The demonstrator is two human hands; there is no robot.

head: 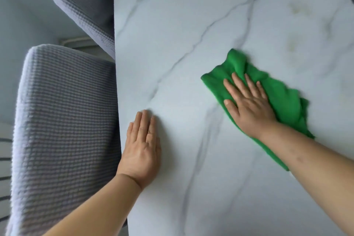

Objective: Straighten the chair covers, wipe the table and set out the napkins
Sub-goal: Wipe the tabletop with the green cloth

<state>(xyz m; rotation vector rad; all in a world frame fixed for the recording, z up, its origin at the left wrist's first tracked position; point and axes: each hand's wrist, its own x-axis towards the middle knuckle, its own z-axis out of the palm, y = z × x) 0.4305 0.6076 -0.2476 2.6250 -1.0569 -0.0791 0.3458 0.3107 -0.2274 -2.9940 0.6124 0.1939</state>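
Right hand flat, fingers spread, no grip, pressing one green cloth mid-bench, its edges blurred. Left hand open, palm down by the bench's left edge. Two grey chair covers alongside it, the far one cut off. Faint yellowish smears toward the far right.

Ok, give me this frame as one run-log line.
stage: wiping table | right hand: flat on green cloth | left hand: flat on table near edge | napkins: none visible | chair covers: left of table
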